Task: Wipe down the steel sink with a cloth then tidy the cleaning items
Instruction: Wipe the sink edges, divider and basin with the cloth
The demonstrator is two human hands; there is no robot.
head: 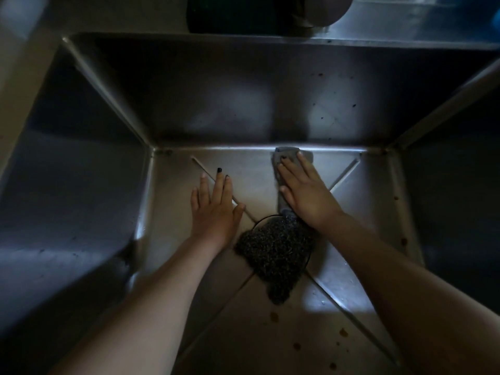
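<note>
Dim surroundings along the top and left edges of the view.
A dark, blurred rounded object (238, 14) sits at the top centre, with a paler grey rounded shape (327, 12) just beside it on the right; what either one is cannot be told. To their right runs a steel counter (400, 25), with a blurred blue object (487, 20) at the top right corner. A pale flat panel (19, 66) slants along the left edge.

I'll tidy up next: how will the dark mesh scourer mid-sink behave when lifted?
The scourer looks like loose tangled mesh, so probably light and squashy, sagging rather than stiff. Its rough weave should grip fingers, not slip. Its far edge meets the cloth under the right hand, so it might snag there.
</note>
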